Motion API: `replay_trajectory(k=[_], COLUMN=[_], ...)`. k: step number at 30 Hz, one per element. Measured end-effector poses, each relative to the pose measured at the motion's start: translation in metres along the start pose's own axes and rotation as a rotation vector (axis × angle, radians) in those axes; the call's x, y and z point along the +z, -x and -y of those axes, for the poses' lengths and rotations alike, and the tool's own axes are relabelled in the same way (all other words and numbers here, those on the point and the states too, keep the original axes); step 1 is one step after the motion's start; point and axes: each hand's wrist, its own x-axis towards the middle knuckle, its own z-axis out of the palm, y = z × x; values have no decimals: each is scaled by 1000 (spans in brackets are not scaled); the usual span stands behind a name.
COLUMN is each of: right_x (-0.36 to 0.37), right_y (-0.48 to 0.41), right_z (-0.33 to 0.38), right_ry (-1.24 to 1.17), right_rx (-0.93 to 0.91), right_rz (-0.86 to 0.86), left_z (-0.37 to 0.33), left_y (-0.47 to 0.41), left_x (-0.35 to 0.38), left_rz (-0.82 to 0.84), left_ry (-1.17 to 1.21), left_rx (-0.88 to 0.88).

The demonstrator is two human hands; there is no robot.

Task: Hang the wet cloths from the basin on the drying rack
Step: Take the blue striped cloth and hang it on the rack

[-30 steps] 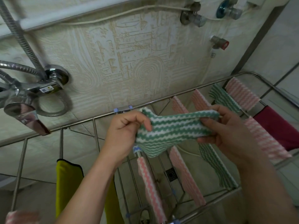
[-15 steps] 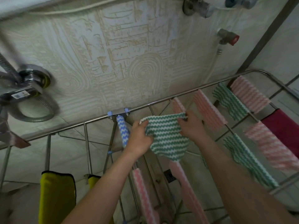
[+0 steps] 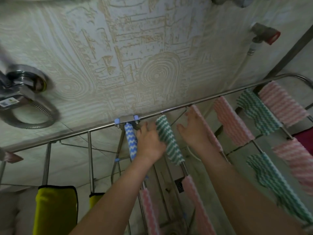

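A green-and-white zigzag cloth hangs over a bar of the steel drying rack, near the rack's far rail. My left hand lies against the cloth's left side, fingers spread. My right hand hovers just right of it, fingers apart, holding nothing. A blue-and-white cloth hangs on the bar to the left. Pink-striped cloths and more green ones fill the bars to the right. The basin is out of view.
A textured tiled wall stands right behind the rack. A chrome shower mixer with hose juts out at the left, and a red-capped valve at upper right. Yellow cloths hang at lower left, a dark red one at the right edge.
Both hands carried the green cloth forward, draped it over the bar and let go of it. My fingers have opened beside it.
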Motion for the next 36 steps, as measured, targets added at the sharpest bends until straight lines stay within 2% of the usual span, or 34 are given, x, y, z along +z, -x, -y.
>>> replay_trajectory(k=[4, 7, 14, 19, 23, 28, 32, 36], right_x=[-8, -6, 18, 12, -17, -50, -60, -67], right_y=[23, 36, 42, 51, 67, 91, 106, 119], right_z=[-2, -3, -1, 1, -11, -51, -72, -78], right_ry=[74, 53, 46, 19, 115, 351, 354, 287], right_rx=[38, 36, -55, -93, -69, -76, -42, -118], right_rz=[279, 338, 112, 149, 183, -51, -51, -70], left_z=[1, 2, -3, -2, -4, -10, -16, -26], left_y=[25, 38, 33, 33, 39, 43, 47, 75], left_x=[21, 36, 37, 36, 40, 43, 42, 38], left_rz=[35, 62, 51, 23, 5, 0, -8, -104], left_ry=[5, 13, 108, 90, 51, 30, 22, 3], left_rx=[253, 296, 263, 243, 283, 261, 229, 276])
